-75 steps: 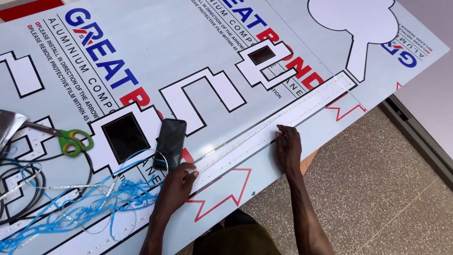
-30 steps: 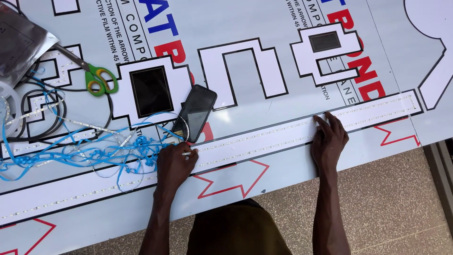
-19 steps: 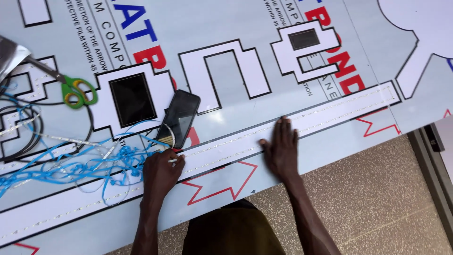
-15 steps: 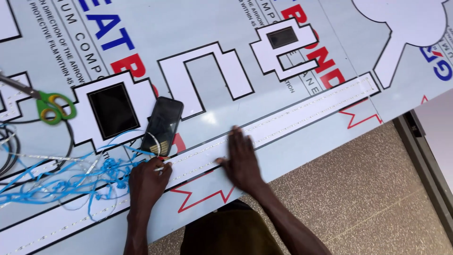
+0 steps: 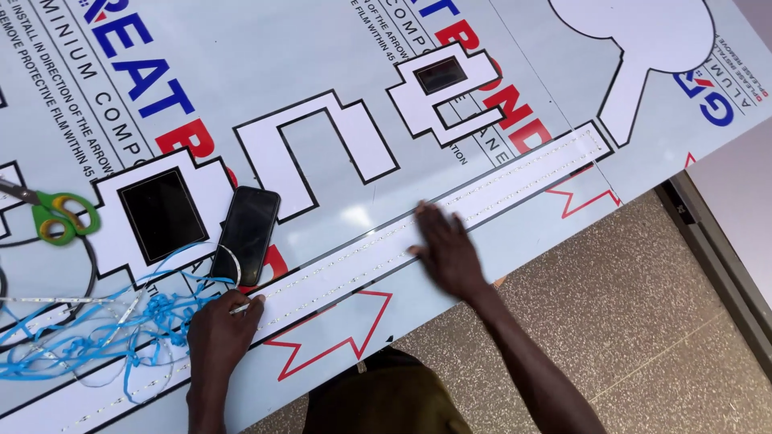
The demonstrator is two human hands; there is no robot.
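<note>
A long white strip (image 5: 515, 186) with rows of tiny dots lies slantwise on a large printed white panel (image 5: 322, 56). My right hand (image 5: 445, 247) lies flat on the strip near its middle, fingers spread. My left hand (image 5: 219, 331) rests on the strip further left, fingertips pinching the end of a thin white light strip (image 5: 240, 307). A black phone (image 5: 246, 234) lies face up just above my left hand. Tangled blue backing tape (image 5: 96, 341) and thin strips lie left of that hand.
Green-handled scissors (image 5: 58, 217) lie at the far left. Black-outlined cut shapes with dark square openings (image 5: 163, 213) mark the panel. The panel's front edge runs diagonally above a speckled floor (image 5: 643, 321). A metal frame edge (image 5: 716, 249) shows at the right.
My right hand has slid left along the white strip, from near its right part toward the middle. My left hand has stayed by the phone. The view has shifted.
</note>
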